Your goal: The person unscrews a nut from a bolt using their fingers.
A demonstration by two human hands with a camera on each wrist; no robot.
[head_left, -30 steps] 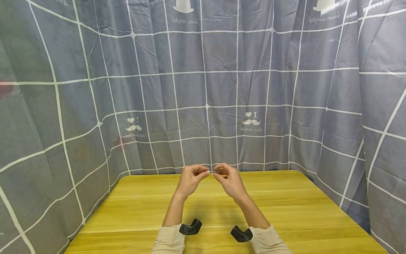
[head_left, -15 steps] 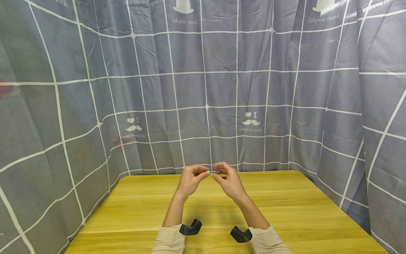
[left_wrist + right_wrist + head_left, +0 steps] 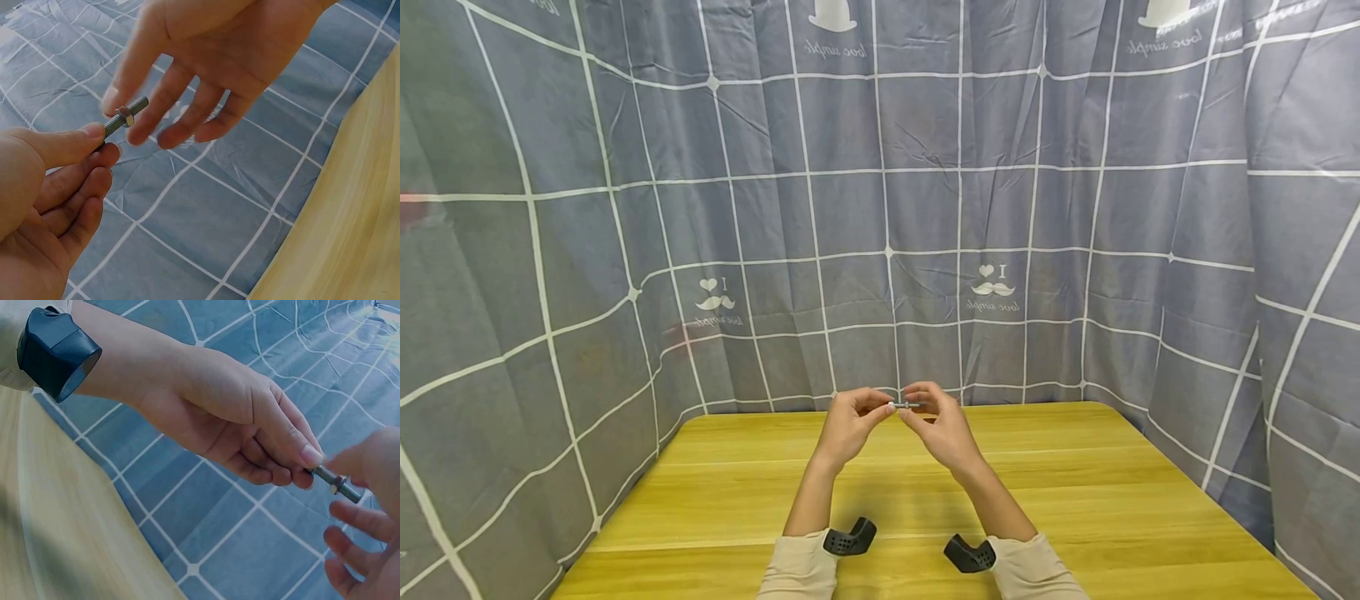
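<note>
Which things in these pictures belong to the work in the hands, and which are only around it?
Part of the work:
bolt, held near one end
nut, on the bolt's thread
left hand, pinching the bolt
right hand, fingers around the nut, contact unclear

Only around it:
wooden table
grey checked curtain
black wrist devices
light sleeves

A grey metal bolt (image 3: 140,104) with a threaded shank is held nearly level in the head view, one end pinched and hidden between the left hand's (image 3: 848,427) thumb and fingers. A small hexagonal metal nut (image 3: 126,117) sits around the shank, thread showing on both sides of it.
</note>
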